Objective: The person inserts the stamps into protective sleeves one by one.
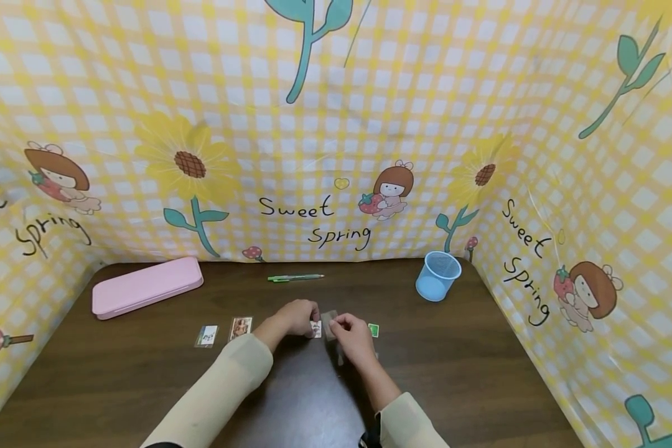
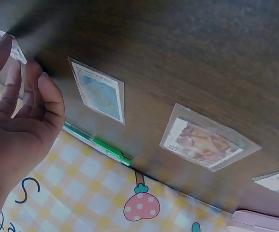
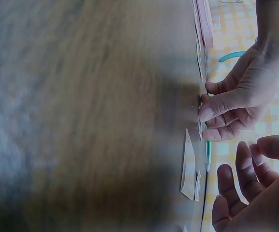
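Note:
Thumb and fingertips of the left hand pinch a small white-edged stamp low over the table. Just right of it, the right hand pinches a small clear sleeve between thumb and index finger. Left of the left hand lie a blue stamp in a sleeve and a brownish stamp in a sleeve. A green stamp shows beyond the right hand, partly hidden by it.
Another sleeved stamp lies farther left on the brown table. A pink case stands at the back left, a green pen at the back middle, and a blue basket at the back right. Patterned cloth surrounds the table.

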The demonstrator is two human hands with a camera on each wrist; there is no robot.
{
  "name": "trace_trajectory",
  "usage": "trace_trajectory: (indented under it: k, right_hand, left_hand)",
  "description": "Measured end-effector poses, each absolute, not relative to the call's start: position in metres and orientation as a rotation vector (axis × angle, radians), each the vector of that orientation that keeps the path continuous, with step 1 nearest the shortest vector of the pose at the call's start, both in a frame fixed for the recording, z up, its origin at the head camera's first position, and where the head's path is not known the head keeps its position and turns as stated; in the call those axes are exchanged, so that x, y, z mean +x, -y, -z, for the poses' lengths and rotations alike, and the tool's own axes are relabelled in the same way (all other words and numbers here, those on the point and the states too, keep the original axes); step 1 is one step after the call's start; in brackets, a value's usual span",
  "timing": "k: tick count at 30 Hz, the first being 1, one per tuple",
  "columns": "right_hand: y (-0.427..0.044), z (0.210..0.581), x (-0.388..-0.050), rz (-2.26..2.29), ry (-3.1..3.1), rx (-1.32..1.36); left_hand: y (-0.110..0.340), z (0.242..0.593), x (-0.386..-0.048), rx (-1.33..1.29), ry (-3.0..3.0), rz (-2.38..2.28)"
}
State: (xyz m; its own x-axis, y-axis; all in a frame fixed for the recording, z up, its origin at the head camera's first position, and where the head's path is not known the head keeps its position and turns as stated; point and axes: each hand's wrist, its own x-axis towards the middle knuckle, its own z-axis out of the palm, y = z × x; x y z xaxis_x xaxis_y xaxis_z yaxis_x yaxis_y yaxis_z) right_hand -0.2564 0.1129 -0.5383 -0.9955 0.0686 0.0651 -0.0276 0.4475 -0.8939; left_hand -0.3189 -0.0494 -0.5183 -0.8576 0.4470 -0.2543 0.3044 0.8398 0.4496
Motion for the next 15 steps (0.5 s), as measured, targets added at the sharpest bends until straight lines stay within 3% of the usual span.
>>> trace_trajectory:
  k: [15]
  right_hand:
    - [-0.1166,0.5415,-0.2553,-1.64,2.546,-0.044]
  left_hand:
    - [0.0512,0.5153,-0.3163,0.597,-2.65,-0.686]
